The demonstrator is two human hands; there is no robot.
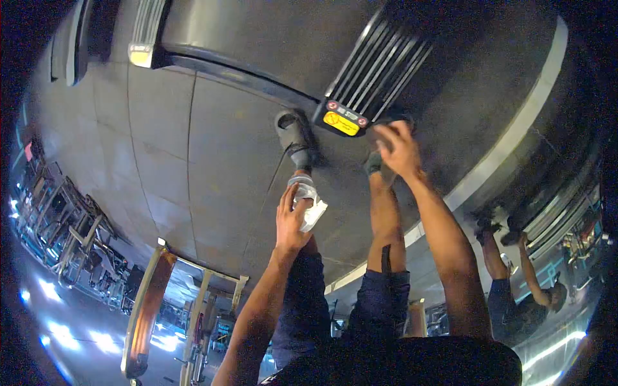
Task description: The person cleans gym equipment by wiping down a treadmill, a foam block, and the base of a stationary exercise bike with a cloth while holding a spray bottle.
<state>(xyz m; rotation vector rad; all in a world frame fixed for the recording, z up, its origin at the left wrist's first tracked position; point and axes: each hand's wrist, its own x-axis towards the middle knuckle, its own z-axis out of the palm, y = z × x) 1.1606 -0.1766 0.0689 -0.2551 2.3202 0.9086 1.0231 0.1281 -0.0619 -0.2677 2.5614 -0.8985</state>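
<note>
My left hand (293,222) is closed around a crumpled white, partly see-through thing (313,211), which looks like a wipe or thin plastic. It hangs above the floor in front of my left leg. My right hand (400,153) reaches further forward, its fingers apart and slightly bent, a little blurred, with nothing seen in them. Nearest to it is the rear corner of a treadmill (370,71), which has a ribbed black side rail and a yellow warning label (341,123). Whether my fingertips touch the treadmill, I cannot tell.
My left shoe (293,132) stands on the grey tiled floor (219,148). Another treadmill rail (147,38) lies to the upper left. Gym machines (71,219) line the left side, and a wooden-sided frame (149,309) stands lower left. A mirror at right reflects a person (521,302).
</note>
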